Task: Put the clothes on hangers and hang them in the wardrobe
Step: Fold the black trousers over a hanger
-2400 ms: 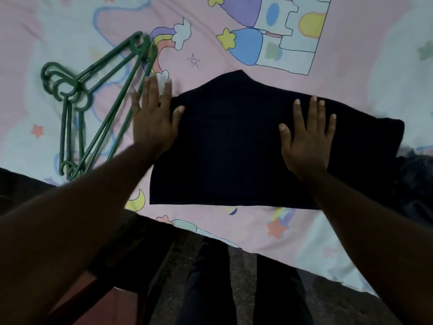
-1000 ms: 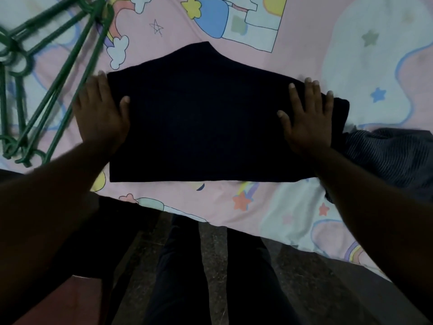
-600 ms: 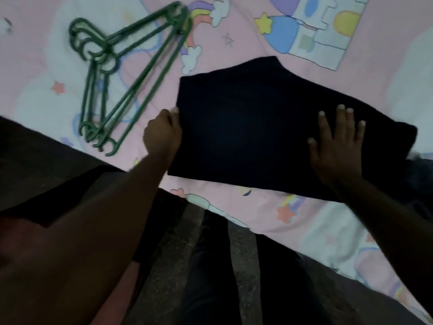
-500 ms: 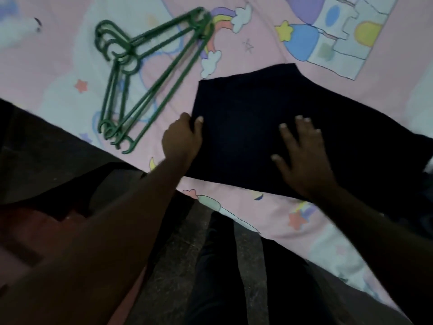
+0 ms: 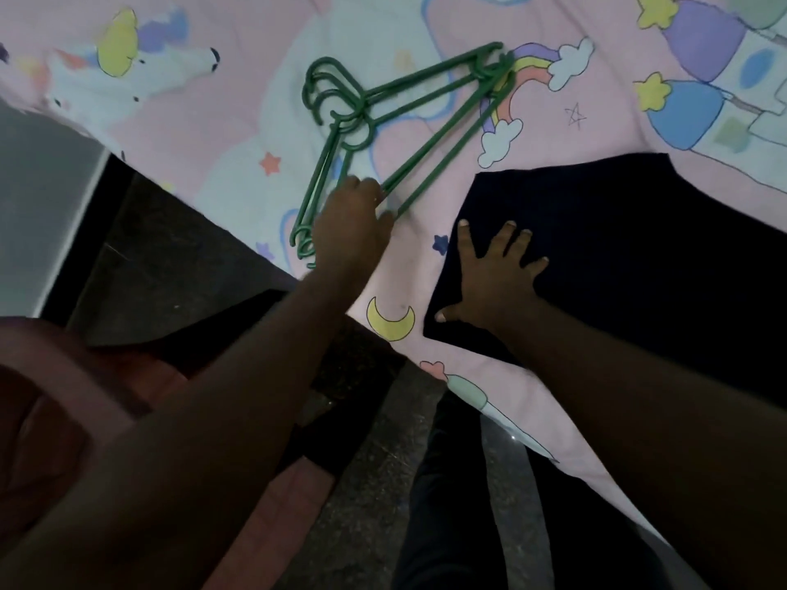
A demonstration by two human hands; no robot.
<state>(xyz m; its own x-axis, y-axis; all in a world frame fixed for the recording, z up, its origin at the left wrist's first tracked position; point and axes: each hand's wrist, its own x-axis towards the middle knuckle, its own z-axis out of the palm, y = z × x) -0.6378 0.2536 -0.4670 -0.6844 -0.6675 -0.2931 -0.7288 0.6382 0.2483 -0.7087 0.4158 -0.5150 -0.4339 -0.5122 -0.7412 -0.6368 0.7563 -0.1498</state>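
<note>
head | left hand (image 5: pixel 351 225) on green hangers (image 5: pixel 409 121) | right hand (image 5: pixel 494 278) flat on dark garment (image 5: pixel 639 257)

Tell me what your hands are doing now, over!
Left hand on the green hangers, grip unclear. Right hand flat on the dark folded garment. Nothing in the way on the bedsheet.

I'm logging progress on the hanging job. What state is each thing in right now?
Hangers: stacked in a bunch, flat on the bedsheet, none holding clothes.
Dark garment: folded, flat on the bedsheet, not on a hanger.
Left hand: on the hangers' lower end, fingers curled at the bars; grip unclear.
Right hand: fingers spread, pressing flat on the garment.
</note>
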